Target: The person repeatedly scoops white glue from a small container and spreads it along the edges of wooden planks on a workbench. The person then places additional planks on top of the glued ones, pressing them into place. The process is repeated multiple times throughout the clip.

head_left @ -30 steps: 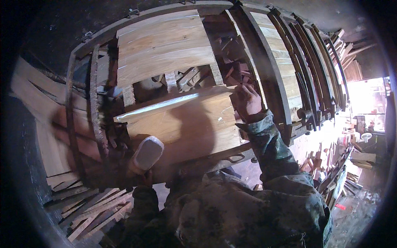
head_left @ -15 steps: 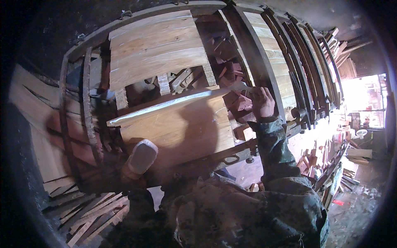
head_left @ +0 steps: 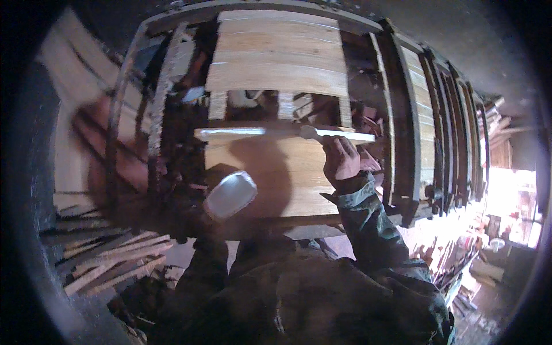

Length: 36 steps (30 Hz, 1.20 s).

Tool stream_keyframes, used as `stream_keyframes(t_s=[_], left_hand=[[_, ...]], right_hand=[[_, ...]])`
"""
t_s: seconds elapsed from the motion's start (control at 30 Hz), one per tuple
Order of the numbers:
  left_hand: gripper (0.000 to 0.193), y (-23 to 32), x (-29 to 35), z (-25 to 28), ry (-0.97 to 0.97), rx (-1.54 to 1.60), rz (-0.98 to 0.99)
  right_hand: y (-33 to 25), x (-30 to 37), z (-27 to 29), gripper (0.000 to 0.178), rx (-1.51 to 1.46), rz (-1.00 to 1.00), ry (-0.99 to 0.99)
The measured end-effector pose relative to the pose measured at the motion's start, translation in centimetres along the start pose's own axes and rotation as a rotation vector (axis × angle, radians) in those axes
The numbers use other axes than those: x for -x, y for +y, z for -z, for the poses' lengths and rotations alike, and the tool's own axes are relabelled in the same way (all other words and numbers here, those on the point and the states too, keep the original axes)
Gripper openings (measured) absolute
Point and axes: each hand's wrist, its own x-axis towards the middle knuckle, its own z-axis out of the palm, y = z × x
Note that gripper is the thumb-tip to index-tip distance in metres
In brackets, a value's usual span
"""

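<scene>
My right hand (head_left: 342, 158) is closed around a small flat-ended spreader (head_left: 309, 133), its head on the upturned edge of a wooden board (head_left: 368, 137). White glue-like stuff coats parts of that edge. In front of the board lies a flat wooden panel (head_left: 310, 184) on the rack, with my shadow across it. A white, open-topped tub (head_left: 231, 194) hangs over the panel's near left part. My left hand (head_left: 214, 221), dark and partly hidden below the tub, holds it.
A larger panel of joined boards (head_left: 279, 52) lies farther back on the metal rack (head_left: 155, 23). More clamped panels stand beyond dark bars (head_left: 405, 98) at right. Wood strips (head_left: 123, 259) are piled at lower left; offcuts show under the rack.
My right hand and the spreader have moved left along the board's edge, relative to the panel. The tub has shifted right over the panel. The whole view has turned.
</scene>
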Motion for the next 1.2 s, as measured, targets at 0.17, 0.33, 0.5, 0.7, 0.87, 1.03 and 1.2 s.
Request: stream_keyframes(t_s=[0.17,0.33,0.5,0.7,0.87,1.03,1.2], left_hand=[[0.049,4.1,0.2,2.5,-0.010,0.143,-0.056],[0.048,10.1,-4.8,4.2,-0.142,0.256,-0.240],[0.046,12.4,-8.7,4.4,-0.372,0.195,-0.248],[0.041,11.6,-8.0,3.5,-0.180,0.250,-0.250],[0.043,9.9,-6.4,3.5,-0.170,0.214,-0.280],[0.044,6.6,-1.5,4.3,-0.080,0.179,-0.122],[0.045,4.8,-2.2,2.3,-0.048,0.117,-0.082]], right_hand=[[-6.4,-2.6,-6.5,0.026,-0.122,0.204,-0.044],[-12.4,-4.2,-11.6,0.034,-0.182,0.279,-0.114],[-16.1,-5.9,-16.8,0.039,-0.229,0.342,-0.158],[-15.8,-6.0,-19.5,0.036,-0.354,0.219,-0.228],[-10.8,-2.6,-15.2,0.025,-0.418,0.054,-0.123],[-4.0,1.7,-10.7,0.023,-0.442,-0.209,0.002],[4.0,5.0,-3.7,0.026,-0.472,-0.429,0.047]])
